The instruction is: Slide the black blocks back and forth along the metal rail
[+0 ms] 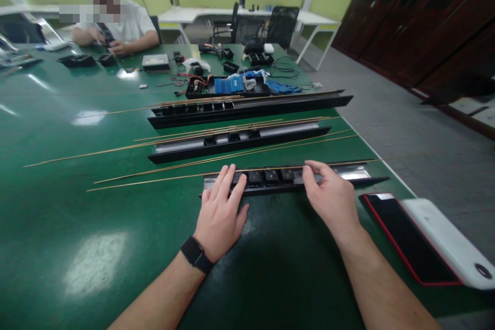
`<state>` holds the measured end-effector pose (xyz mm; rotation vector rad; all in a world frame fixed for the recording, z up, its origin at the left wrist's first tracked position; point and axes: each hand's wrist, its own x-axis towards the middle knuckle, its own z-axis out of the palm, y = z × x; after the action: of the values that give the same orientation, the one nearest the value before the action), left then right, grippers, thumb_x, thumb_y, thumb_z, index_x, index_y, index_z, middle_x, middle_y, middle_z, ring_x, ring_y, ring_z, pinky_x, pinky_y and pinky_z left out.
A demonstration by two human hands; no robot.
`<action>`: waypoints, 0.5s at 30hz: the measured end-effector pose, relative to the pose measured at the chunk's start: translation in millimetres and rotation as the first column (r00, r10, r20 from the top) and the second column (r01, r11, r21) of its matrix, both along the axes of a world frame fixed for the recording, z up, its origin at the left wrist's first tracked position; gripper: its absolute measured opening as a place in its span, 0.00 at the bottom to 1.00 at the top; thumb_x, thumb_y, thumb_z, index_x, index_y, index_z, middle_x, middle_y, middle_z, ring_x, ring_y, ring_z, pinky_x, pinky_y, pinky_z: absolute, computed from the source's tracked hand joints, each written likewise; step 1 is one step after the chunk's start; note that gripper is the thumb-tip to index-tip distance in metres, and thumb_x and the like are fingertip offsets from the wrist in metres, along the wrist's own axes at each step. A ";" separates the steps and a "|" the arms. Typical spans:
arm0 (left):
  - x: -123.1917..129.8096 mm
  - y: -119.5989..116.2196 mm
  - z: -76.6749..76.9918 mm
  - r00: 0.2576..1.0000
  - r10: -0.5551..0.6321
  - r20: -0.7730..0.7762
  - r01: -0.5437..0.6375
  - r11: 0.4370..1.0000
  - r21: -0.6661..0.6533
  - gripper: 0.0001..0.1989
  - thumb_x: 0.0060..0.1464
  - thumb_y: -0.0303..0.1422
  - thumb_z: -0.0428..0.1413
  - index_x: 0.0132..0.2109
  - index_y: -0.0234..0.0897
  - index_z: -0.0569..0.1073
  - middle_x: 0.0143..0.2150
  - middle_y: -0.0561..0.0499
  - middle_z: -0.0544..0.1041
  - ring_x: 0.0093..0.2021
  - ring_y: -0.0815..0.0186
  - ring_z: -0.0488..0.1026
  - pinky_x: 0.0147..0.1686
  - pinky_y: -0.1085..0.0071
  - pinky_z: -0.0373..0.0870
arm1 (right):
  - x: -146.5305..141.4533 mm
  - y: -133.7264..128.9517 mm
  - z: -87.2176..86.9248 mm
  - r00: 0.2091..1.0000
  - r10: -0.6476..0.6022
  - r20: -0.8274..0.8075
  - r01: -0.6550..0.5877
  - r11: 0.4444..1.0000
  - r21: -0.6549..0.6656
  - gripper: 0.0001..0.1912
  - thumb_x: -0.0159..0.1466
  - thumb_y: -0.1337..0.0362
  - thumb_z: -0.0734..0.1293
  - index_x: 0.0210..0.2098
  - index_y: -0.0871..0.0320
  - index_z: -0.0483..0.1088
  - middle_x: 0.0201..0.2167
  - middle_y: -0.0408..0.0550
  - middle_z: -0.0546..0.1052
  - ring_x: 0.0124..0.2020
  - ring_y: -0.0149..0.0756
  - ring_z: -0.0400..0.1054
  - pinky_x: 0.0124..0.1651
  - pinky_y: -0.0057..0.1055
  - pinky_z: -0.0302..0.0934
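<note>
Fingers of your left hand [220,216] extended and slightly spread, gripping nothing, laid across the left part of the nearest channel [278,190]; thumb out on the near side. Right hand [333,197]: thumb and forefinger pinched on a thin rod [154,182], which runs along that channel and well past its left end. The channel lies in front of you on the green table [147,232], black blocks [270,176] in a row inside, between your hands. Beyond it, roughly parallel, a middle channel [240,148] and a far channel [251,110]. Right of your right hand, a red-edged phone [410,237]. Across the table, left, a person [133,28] holds something dark.
</note>
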<state>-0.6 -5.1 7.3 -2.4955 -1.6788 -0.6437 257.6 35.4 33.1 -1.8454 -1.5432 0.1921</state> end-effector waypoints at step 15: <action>0.3 0.5 -0.2 1.000 -0.002 0.003 0.002 1.000 0.016 0.31 0.64 0.31 0.56 0.71 0.36 0.62 0.78 0.35 0.56 0.78 0.47 0.53 0.60 0.44 0.72 | 0.7 0.3 2.9 0.998 -0.058 0.002 0.058 0.998 -0.012 0.22 0.69 0.49 0.64 0.50 0.57 0.81 0.40 0.53 0.85 0.41 0.48 0.80 0.53 0.43 0.70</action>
<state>-0.3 -4.6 7.2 -2.4863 -1.6656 -0.6589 258.3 35.6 36.1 -1.8974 -1.4904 0.1736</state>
